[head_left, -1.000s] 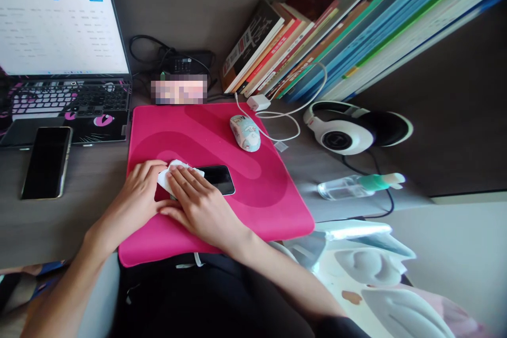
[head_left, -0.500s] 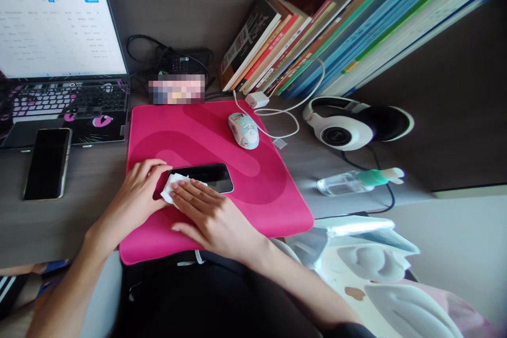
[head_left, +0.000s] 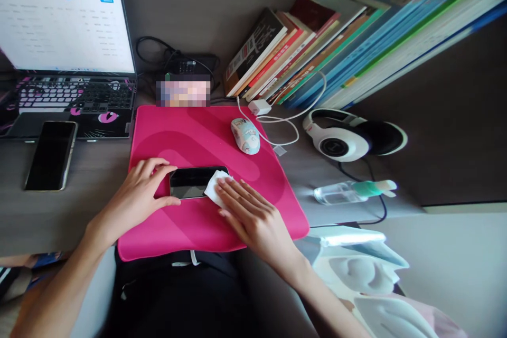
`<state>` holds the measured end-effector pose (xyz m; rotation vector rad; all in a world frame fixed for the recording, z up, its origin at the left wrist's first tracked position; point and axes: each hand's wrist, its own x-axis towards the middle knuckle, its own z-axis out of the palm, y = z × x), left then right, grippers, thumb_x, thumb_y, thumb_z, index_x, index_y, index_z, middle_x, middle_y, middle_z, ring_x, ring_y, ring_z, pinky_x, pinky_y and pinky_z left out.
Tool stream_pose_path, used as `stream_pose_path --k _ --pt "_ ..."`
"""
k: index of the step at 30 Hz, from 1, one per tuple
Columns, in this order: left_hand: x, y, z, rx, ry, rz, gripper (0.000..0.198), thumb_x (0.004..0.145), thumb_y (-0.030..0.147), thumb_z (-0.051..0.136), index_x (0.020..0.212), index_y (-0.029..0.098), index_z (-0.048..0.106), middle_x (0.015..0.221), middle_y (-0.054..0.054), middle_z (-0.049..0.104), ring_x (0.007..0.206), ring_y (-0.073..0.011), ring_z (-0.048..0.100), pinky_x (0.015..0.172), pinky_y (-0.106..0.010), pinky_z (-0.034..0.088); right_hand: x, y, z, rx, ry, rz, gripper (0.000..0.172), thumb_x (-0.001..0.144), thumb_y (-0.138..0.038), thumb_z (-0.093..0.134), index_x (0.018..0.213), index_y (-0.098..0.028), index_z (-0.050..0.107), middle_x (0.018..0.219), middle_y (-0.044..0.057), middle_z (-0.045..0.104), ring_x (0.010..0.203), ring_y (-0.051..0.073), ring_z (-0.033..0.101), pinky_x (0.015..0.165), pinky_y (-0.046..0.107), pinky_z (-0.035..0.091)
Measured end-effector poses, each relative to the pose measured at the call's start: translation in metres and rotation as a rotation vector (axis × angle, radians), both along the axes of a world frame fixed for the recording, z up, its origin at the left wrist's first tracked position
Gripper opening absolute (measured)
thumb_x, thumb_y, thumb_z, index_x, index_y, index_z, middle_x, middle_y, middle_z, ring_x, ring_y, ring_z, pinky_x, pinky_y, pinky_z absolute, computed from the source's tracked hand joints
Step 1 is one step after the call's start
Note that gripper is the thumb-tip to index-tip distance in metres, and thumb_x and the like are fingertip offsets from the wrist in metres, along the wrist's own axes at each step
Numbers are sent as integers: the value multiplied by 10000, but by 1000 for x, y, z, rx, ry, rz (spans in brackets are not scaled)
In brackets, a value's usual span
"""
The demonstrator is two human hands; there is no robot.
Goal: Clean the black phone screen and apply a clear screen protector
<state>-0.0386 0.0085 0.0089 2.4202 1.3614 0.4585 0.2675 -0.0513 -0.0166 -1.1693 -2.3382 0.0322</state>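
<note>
A smartphone lies flat, screen up, on a pink mouse pad. My left hand holds its left end, thumb at the near edge and fingers at the far edge. Under the fingertips of my right hand, a folded white tissue is pressed against the phone's right end, covering that corner. The fingers of this hand lie together, fairly straight, over the tissue.
A second phone lies before the laptop at left. Behind are a patterned mouse, a white cable with charger and a row of books. Headphones and a spray bottle are at right.
My right hand has slid the tissue rightward along the screen, from the phone's left end to its right end, uncovering the left part. My left hand stays at the left end.
</note>
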Motion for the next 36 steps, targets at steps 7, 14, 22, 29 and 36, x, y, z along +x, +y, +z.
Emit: stream_pose_path --k 7,14,22,29,36 --pt "1 -1 1 -2 16 -26 616 973 512 751 1507 311 519 1506 -99 547 1385 -334 540 1174 -534 467 -1 12 -9 -88 -26 -20 705 1109 -312 554 1732 -216 238 1681 161 468 1575 317 414 1247 579 476" --pt "1 -1 1 -4 10 -19 607 976 470 758 1508 314 511 1493 -99 549 1373 -333 546 1172 -537 464 -23 30 1 -68 -46 0 725 1083 -434 597 1702 -154 343 1655 195 495 1560 329 456 1266 557 457" --pt "3 0 -4 -7 -40 22 619 919 340 806 1458 246 516 1480 -112 577 1372 -328 553 1183 -510 454 -73 38 12 -77 -59 116 732 1088 -568 528 1562 -9 529 1621 236 533 1551 326 482 1315 502 393" --pt "2 2 -4 -14 -33 34 583 910 317 788 1429 237 535 1450 -120 598 1350 -343 574 1152 -531 475 -87 36 8 -87 -22 169 702 1082 -577 545 1533 -40 564 1610 219 555 1552 304 487 1323 502 381" --pt "1 3 -5 -17 -9 14 575 917 203 745 1446 278 534 1486 -94 571 1388 -325 553 1173 -530 462 -71 9 11 -35 -48 190 566 1111 -425 541 1525 -40 576 1602 187 576 1547 286 490 1315 463 398"
